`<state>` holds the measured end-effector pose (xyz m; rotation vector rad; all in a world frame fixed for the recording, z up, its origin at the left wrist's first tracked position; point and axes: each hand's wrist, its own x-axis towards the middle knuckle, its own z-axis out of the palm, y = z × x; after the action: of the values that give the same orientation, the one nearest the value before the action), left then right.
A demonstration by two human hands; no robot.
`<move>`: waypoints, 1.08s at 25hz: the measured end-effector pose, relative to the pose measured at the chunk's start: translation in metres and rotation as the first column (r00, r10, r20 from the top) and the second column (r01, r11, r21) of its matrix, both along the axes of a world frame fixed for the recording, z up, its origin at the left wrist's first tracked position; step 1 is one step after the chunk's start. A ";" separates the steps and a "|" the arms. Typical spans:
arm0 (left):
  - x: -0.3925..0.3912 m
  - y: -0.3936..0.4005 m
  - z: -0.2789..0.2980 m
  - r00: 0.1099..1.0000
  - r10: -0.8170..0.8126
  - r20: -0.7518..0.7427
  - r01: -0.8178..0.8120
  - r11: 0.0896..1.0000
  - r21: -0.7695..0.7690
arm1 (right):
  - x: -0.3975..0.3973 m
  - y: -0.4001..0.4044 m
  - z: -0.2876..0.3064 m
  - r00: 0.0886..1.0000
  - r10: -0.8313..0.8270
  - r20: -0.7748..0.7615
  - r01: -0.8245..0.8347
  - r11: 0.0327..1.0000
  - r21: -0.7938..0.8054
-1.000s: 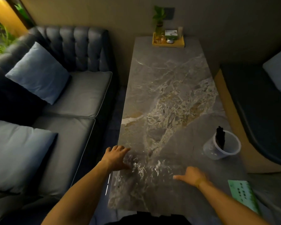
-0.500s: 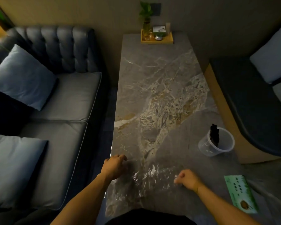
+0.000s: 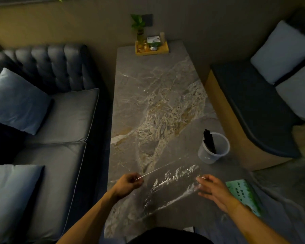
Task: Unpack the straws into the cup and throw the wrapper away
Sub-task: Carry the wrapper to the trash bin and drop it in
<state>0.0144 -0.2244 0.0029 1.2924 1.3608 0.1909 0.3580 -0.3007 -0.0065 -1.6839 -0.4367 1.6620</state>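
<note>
A clear crinkled plastic wrapper [image 3: 173, 182] is stretched in the air above the near end of the marble table [image 3: 153, 95]. My left hand [image 3: 128, 184] pinches its left edge with closed fingers. My right hand [image 3: 212, 188] holds its right edge between thumb and fingertips. A translucent plastic cup [image 3: 213, 148] stands on the table's right side, past my right hand, with a bundle of black straws [image 3: 209, 140] upright inside it.
A green printed card [image 3: 243, 196] lies at the table's near right corner. A yellow tray [image 3: 151, 48] with a plant and small items sits at the far end. A dark sofa [image 3: 56, 111] with cushions runs along the left; a bench [image 3: 253, 110] stands at the right.
Both hands have closed on the wrapper's ends and lifted it off the table, stretching it between them. The camera has tilted and drawn back a little.
</note>
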 end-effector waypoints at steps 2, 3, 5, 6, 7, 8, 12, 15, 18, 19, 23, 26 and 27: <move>0.020 -0.004 0.009 0.999 0.012 0.040 -0.011 1.000 -0.021 | 0.016 -0.009 0.005 0.992 -0.118 -0.042 0.120 0.991 0.056; 0.031 -0.006 0.014 0.998 0.013 0.056 -0.012 1.000 -0.019 | 0.025 -0.015 0.006 0.980 -0.190 -0.062 0.195 0.978 0.077; 0.056 -0.011 0.024 0.997 0.018 0.077 -0.018 1.000 -0.005 | 0.038 -0.028 0.005 0.948 -0.287 -0.136 0.299 0.951 0.082; 0.070 -0.013 0.029 0.996 0.013 0.084 -0.013 1.000 -0.001 | 0.042 -0.036 0.005 0.935 -0.306 -0.178 0.322 0.944 0.073; 0.084 -0.016 0.033 0.996 0.003 0.094 -0.002 1.000 -0.007 | 0.044 -0.044 0.005 0.933 -0.299 -0.200 0.318 0.946 0.069; 0.097 -0.020 0.035 0.994 -0.017 0.104 0.019 1.000 -0.020 | 0.047 -0.053 0.005 0.941 -0.278 -0.193 0.296 0.952 0.074; 0.137 -0.035 0.034 0.983 -0.057 0.177 0.072 0.994 -0.082 | 0.051 -0.083 0.004 0.971 -0.225 -0.087 0.234 0.965 0.119; 0.154 -0.041 0.030 0.966 -0.056 0.251 0.089 0.988 -0.123 | 0.052 -0.102 0.002 0.962 -0.270 -0.051 0.274 0.953 0.126; 0.163 -0.039 0.020 0.959 -0.087 0.269 0.133 0.979 -0.154 | 0.040 -0.115 0.000 0.943 -0.333 -0.002 0.330 0.935 0.127; 0.164 -0.039 0.015 0.957 -0.103 0.271 0.150 0.975 -0.161 | 0.035 -0.119 -0.001 0.934 -0.356 0.030 0.349 0.928 0.131; 0.156 -0.034 -0.002 0.934 -0.236 0.269 0.265 0.961 -0.079 | 0.012 -0.139 -0.003 0.872 -0.453 0.184 0.426 0.888 0.172; 0.153 -0.034 -0.012 0.862 -0.440 0.253 0.446 0.894 0.037 | -0.004 -0.161 0.003 0.823 -0.489 0.290 0.448 0.872 0.199; 0.156 -0.036 -0.013 0.834 -0.491 0.254 0.493 0.868 0.060 | -0.008 -0.168 0.006 0.809 -0.496 0.317 0.454 0.868 0.199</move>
<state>0.1702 -0.2600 -0.0102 1.5094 0.7683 -0.0040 0.3498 -0.4683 -0.0007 -1.8287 -0.2391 0.9483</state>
